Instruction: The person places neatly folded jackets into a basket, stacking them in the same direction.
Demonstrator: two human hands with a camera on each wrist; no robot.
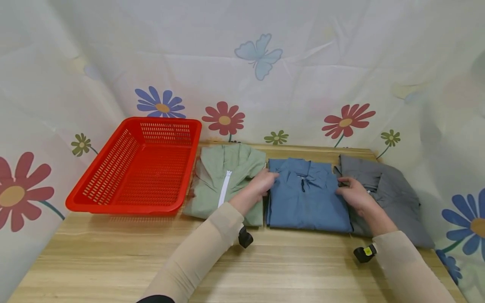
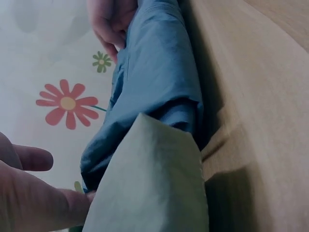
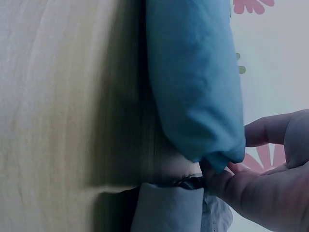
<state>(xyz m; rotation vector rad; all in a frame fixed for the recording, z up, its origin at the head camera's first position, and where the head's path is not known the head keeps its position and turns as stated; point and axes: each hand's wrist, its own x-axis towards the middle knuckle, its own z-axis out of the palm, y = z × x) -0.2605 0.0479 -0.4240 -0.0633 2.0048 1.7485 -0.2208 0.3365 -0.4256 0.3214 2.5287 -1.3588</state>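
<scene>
Three folded garments lie in a row on the wooden table: a green zip garment, a blue shirt and a grey shirt. My left hand rests on the green garment with straight fingers touching the blue shirt's left edge. In the left wrist view that hand lies flat by the green cloth, beside the blue shirt. My right hand is at the blue shirt's right edge, over the grey shirt. The right wrist view shows the right hand pinching the blue shirt above the grey shirt.
A red perforated plastic basket with nothing in it stands at the table's left, touching the green garment. A flower-and-butterfly printed curtain closes in the back and both sides. Bare wood runs along the front of the table.
</scene>
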